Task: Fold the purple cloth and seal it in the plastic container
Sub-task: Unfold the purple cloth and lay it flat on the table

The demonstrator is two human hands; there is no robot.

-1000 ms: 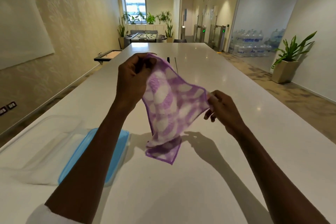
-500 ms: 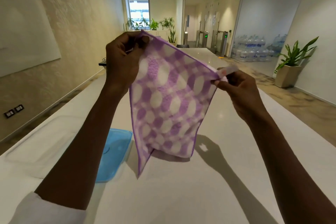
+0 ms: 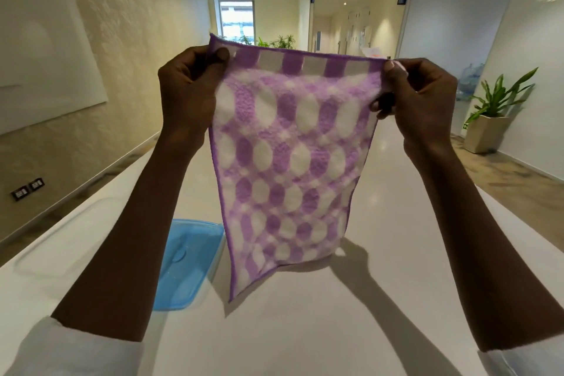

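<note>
The purple cloth [image 3: 290,162], patterned with white ovals, hangs spread out in the air above the white table [image 3: 305,330]. My left hand [image 3: 189,91] pinches its top left corner and my right hand [image 3: 418,101] pinches its top right corner, so the top edge is taut. Its lower edge hangs free just above the tabletop. A blue lid [image 3: 186,262] lies flat on the table under my left forearm. Left of it sits the clear plastic container [image 3: 64,247], faint against the white surface.
The long white table runs away from me, with its left edge near the container. A potted plant [image 3: 494,113] stands on the floor at the right. A whiteboard [image 3: 39,52] hangs on the left wall.
Both hands have risen and moved apart, stretching the cloth from a crumpled bunch into a flat hanging sheet. The view has tilted up slightly.
</note>
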